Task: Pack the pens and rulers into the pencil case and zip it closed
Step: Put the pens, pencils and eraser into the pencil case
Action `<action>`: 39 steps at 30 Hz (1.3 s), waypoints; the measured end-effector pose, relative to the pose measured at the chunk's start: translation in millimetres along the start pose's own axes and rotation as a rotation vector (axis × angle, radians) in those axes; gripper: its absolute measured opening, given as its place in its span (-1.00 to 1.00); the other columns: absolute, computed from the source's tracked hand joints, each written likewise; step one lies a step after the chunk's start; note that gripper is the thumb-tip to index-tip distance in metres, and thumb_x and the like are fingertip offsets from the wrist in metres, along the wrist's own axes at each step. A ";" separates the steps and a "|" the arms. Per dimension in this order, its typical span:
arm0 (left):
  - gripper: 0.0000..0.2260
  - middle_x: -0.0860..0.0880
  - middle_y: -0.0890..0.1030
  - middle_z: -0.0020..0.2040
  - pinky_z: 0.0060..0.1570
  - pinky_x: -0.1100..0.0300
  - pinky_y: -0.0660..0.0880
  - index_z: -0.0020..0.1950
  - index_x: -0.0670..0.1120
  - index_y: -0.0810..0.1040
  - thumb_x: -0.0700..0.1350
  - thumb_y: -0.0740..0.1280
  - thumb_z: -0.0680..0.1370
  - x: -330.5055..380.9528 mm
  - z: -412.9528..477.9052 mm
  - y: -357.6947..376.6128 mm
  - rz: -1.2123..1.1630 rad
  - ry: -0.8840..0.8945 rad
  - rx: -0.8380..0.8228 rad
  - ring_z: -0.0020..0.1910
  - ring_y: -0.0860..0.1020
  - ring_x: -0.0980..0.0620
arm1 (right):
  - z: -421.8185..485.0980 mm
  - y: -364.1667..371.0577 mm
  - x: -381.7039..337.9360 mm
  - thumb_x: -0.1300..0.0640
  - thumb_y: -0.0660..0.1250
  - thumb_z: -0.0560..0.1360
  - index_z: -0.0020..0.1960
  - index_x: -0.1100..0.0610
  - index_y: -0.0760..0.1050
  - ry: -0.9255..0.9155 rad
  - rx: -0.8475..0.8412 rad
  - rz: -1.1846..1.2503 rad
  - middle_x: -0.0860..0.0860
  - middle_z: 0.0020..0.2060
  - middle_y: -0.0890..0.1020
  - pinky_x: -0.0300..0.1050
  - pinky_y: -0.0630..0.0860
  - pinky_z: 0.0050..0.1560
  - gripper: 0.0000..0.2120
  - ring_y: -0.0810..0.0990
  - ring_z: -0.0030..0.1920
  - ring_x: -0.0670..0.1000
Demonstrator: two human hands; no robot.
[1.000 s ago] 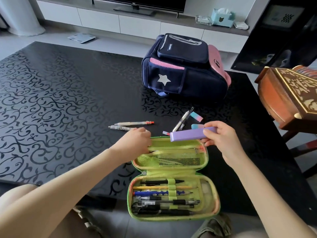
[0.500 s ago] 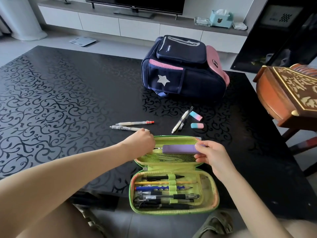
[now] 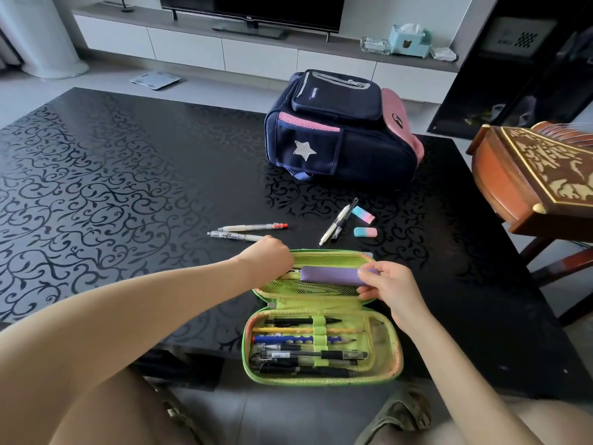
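A green pencil case (image 3: 383, 332) lies open at the table's near edge, its lower half holding several pens and pencils (image 3: 308, 345) under elastic loops. My right hand (image 3: 386, 285) pinches the right end of a purple flat box (image 3: 330, 275), which sits at the mesh pocket of the lid. My left hand (image 3: 268, 258) grips the lid's upper left edge, fingers curled over it. Two pens (image 3: 244, 231) lie on the table left of the case, and two more pens (image 3: 337, 221) lie behind it.
Two pink-blue erasers (image 3: 364, 223) lie by the far pens. A navy and pink backpack (image 3: 340, 136) stands further back on the black patterned table (image 3: 112, 187). A carved wooden chair (image 3: 529, 187) stands at the right edge.
My right hand has brought the purple box down from above the lid into the mesh pocket area. My left hand has stayed on the lid's edge.
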State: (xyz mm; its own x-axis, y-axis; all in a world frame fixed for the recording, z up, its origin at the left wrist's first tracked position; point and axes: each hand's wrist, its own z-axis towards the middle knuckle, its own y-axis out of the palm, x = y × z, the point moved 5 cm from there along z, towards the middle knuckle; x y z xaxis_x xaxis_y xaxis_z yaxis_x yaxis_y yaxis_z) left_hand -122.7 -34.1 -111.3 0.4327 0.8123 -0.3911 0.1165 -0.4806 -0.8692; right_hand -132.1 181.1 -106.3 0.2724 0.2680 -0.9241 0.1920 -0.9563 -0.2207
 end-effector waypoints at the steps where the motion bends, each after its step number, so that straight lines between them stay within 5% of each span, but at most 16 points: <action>1: -0.79 -0.03 0.63 -0.14 -0.22 0.13 0.43 -0.21 -0.09 0.53 -0.38 0.23 0.44 1.9 0.4 1.2 0.004 0.004 -0.018 -0.13 0.58 -0.06 | 0.6 -0.3 0.3 0.29 0.35 0.46 -0.02 0.28 0.54 0.003 0.002 0.002 0.12 -0.28 0.60 -0.09 0.59 -0.29 -0.89 0.61 -0.38 0.04; 4: -0.84 -0.05 0.54 -0.22 -0.30 0.13 0.35 -0.20 -0.09 0.48 -0.33 0.20 0.46 -3.2 -3.3 -4.2 -0.114 -0.082 -0.011 -0.25 0.49 -0.08 | 0.0 0.4 2.0 0.28 0.36 0.46 -0.03 0.26 0.55 0.011 0.002 0.005 0.16 -0.28 0.61 -0.07 0.60 -0.27 -0.90 0.61 -0.38 0.04; 7: -0.94 -0.12 0.52 -0.20 -0.29 0.15 0.28 -0.14 -0.14 0.47 -0.21 0.21 0.50 -19.1 -14.8 -7.3 -0.544 -0.238 0.148 -0.26 0.43 -0.10 | -3.8 6.8 1.8 0.22 0.37 0.47 -0.01 0.22 0.53 0.020 0.042 -0.003 0.14 -0.33 0.63 -0.11 0.60 -0.28 -0.89 0.61 -0.42 0.01; 10: -0.85 -0.15 0.56 -0.22 -0.32 0.15 0.29 -0.19 -0.21 0.50 -0.18 0.21 0.51 -18.4 -27.1 -9.0 -0.707 -0.214 0.381 -0.32 0.37 -0.06 | -4.5 24.3 -1.3 0.17 0.40 0.46 0.04 0.27 0.45 -0.022 0.124 -0.021 0.11 -0.31 0.62 -0.10 0.60 -0.36 -0.75 0.63 -0.45 0.02; 13: -0.75 -0.12 0.50 -0.38 -0.48 0.09 0.42 -0.34 -0.19 0.46 -0.13 0.08 0.43 -12.8 -29.8 -9.5 -0.681 -0.183 0.616 -0.44 0.40 -0.08 | -4.0 49.3 -18.6 -0.02 0.42 0.42 -0.02 0.20 0.34 -0.249 0.200 -0.446 -0.03 -0.38 0.54 -0.15 0.45 -0.42 -0.62 0.57 -0.45 0.04; 16: -0.75 -0.09 0.48 -0.40 -0.52 0.06 0.46 -0.36 -0.17 0.47 -0.15 0.08 0.43 -10.5 -30.4 -4.5 -0.599 -0.196 0.660 -0.46 0.44 -0.10 | -0.9 58.5 -31.5 -0.21 0.34 0.41 -0.14 0.11 0.27 -0.428 0.268 -0.909 -0.09 -0.48 0.37 -0.15 0.16 -0.48 -0.58 0.39 -0.41 0.03; 22: -0.93 -0.05 0.53 -0.29 -0.34 0.09 0.49 -0.23 -0.12 0.54 -0.21 0.42 0.39 -1.0 -35.8 -12.5 -0.532 -0.196 0.663 -0.34 0.47 -0.08 | 10.9 47.1 -25.6 -0.26 0.30 0.42 -0.24 0.08 0.51 -0.434 0.246 -1.065 -0.06 -0.32 0.58 -0.18 0.24 -0.42 -0.61 0.51 -0.29 0.00; 28: -0.86 -0.02 0.57 -0.12 -0.09 0.05 0.46 -0.02 -0.05 0.61 -0.06 0.30 0.52 26.0 -22.4 -27.9 -0.639 -0.130 0.577 -0.13 0.49 -0.07 | 8.3 -11.9 -17.0 0.13 0.24 0.53 -0.01 0.11 0.58 -0.346 0.486 -0.947 0.06 -0.10 0.61 -0.10 0.38 -0.26 -0.84 0.52 -0.08 0.11; 32: -0.75 -0.02 0.54 0.02 0.07 0.09 0.40 0.15 -0.03 0.54 0.03 0.19 0.58 47.4 0.7 -38.0 -0.639 -0.135 0.417 0.02 0.44 -0.04 | 22.3 -19.5 2.2 0.00 0.24 0.54 0.17 0.11 0.48 -0.142 0.288 -0.765 0.06 0.00 0.60 -0.04 0.48 -0.06 -0.73 0.56 0.01 0.11; 35: -0.77 -0.07 0.55 0.01 0.00 0.05 0.47 0.10 -0.12 0.53 -0.02 0.20 0.58 66.1 19.5 -53.8 -0.697 -0.165 0.358 0.01 0.48 -0.08 | 25.9 -14.0 13.2 -0.02 0.19 0.56 0.12 0.14 0.53 -0.099 0.247 -0.649 0.08 -0.01 0.64 -0.07 0.46 -0.09 -0.71 0.59 0.00 0.12; 39: -0.85 -0.10 0.48 -0.21 -0.36 0.10 0.35 0.02 -0.22 0.49 -0.15 0.20 0.58 87.6 43.6 -70.4 -0.698 -0.273 0.187 -0.24 0.47 -0.11 | 14.5 -12.1 21.8 0.02 0.16 0.58 0.05 0.14 0.55 -0.196 0.356 -0.530 0.04 -0.11 0.65 -0.11 0.39 -0.21 -0.74 0.59 -0.08 0.10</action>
State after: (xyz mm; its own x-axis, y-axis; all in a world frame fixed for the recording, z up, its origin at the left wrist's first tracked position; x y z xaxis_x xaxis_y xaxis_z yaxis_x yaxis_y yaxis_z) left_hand -132.0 85.2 -97.5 0.0757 0.9709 0.2273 0.1177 0.2176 -0.9689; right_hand -142.1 196.8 -128.3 0.0443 0.7185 -0.6941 -0.0798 -0.6900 -0.7194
